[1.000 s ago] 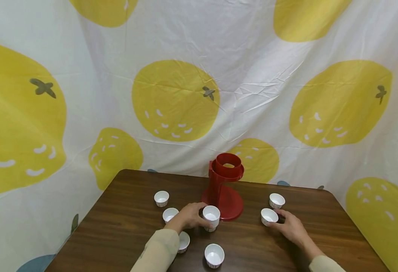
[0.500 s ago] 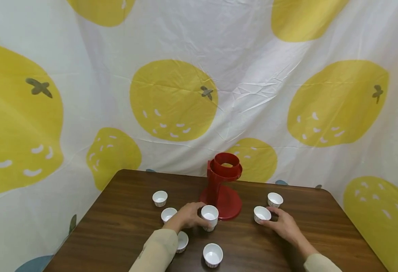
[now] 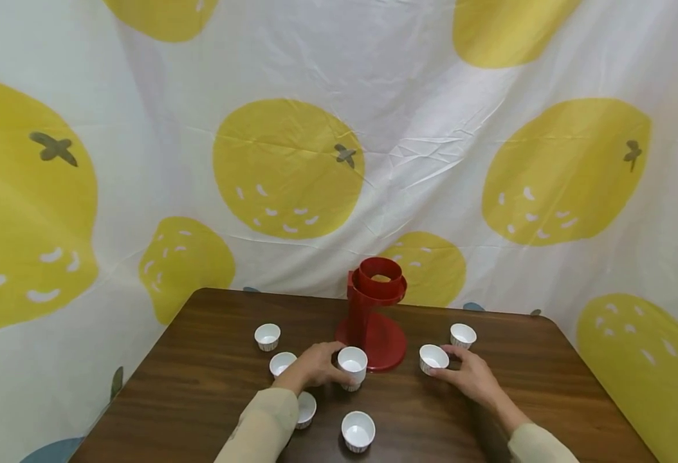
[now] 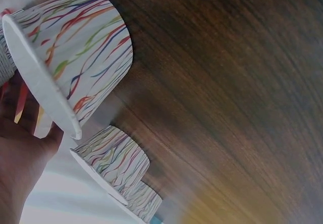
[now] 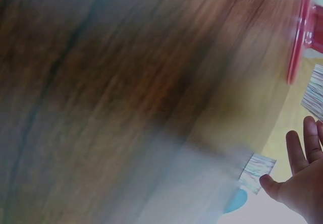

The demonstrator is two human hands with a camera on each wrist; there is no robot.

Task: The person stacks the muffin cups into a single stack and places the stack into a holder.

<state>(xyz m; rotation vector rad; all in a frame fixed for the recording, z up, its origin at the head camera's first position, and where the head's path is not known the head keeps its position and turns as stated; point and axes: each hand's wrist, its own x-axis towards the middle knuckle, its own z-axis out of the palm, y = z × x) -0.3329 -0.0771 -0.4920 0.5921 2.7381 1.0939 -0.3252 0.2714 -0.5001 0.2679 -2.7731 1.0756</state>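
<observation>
My left hand (image 3: 316, 368) holds a short stack of white paper cups (image 3: 353, 361) in front of the red stand. Only the lower edge of the bottom cup shows below the thumb. Between the thumb and fingers of my right hand (image 3: 471, 376) is a single white paper cup (image 3: 434, 359), with its mouth facing up. Just behind that hand stands another paper cup (image 3: 463, 335). The left wrist view shows a paper cup (image 4: 81, 57) with coloured streaks on its wall, beside the left hand (image 4: 22, 153). The right hand (image 5: 303, 183) appears at that view's right edge.
A red stand (image 3: 386, 341) with a ring-shaped top holder (image 3: 380, 289) is at the back middle of the wooden table (image 3: 211, 386). More paper cups stand at left, one (image 3: 267, 336) farthest back, and one cup (image 3: 358, 431) is near the front. A lemon-print cloth (image 3: 408, 116) hangs behind.
My right hand has brought its paper cup leftward, away from the cup behind it and closer to the stand. The left hand keeps its hold on the stack. The head view has shifted slightly.
</observation>
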